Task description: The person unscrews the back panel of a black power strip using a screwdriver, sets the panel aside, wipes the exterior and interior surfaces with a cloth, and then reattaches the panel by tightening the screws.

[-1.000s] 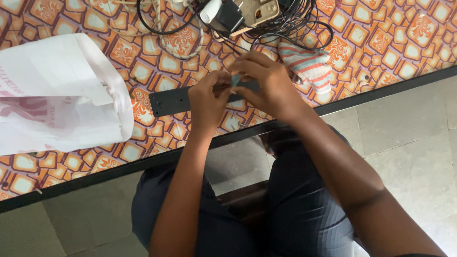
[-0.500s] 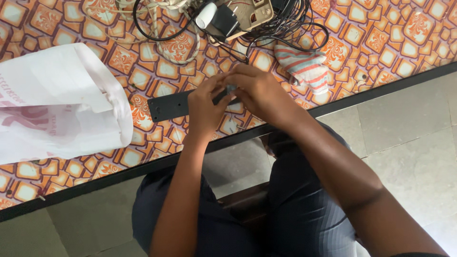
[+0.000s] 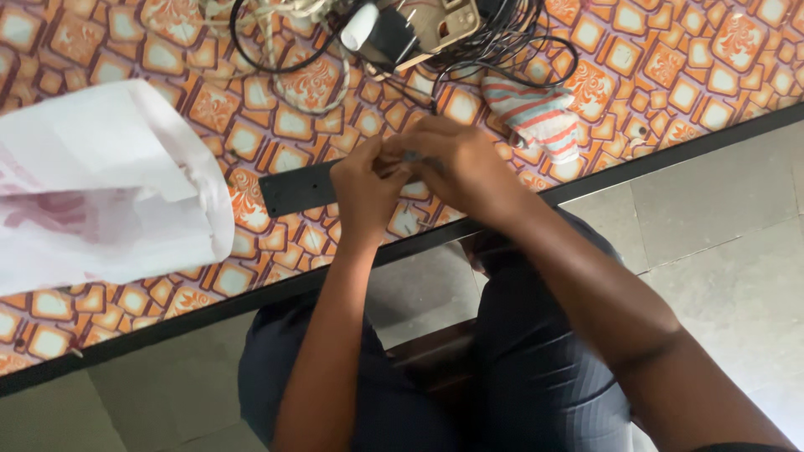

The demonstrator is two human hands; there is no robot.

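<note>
change: we are seeing both hands sitting a touch further up the table than half a second ago, and more of the strip's left end is showing; bag, cloth and cables are staying put.
strip: we are looking at a flat black strip (image 3: 303, 187) lying on the patterned table (image 3: 126, 297), near the front edge, running left to right; its right end is going under the hands.
left hand: left hand (image 3: 366, 191) is resting on the strip's right end, fingers curled together, tips meeting the right hand's.
right hand: right hand (image 3: 456, 163) is lying just beside it, fingers bunched and pinching at the same spot; we cannot tell whether they are clamping the strip or some small part on it.
bag: white plastic bag (image 3: 100, 197) is lying at the left, well apart from the hands, its edge near the strip's left end.
cloth: striped cloth (image 3: 536, 117) is sitting just right of the right hand.
cables: black cables (image 3: 494, 42) and a plug (image 3: 381, 33) are tangling along the far edge.
below: we are seeing dark trousers (image 3: 519, 368) under the table edge.
</note>
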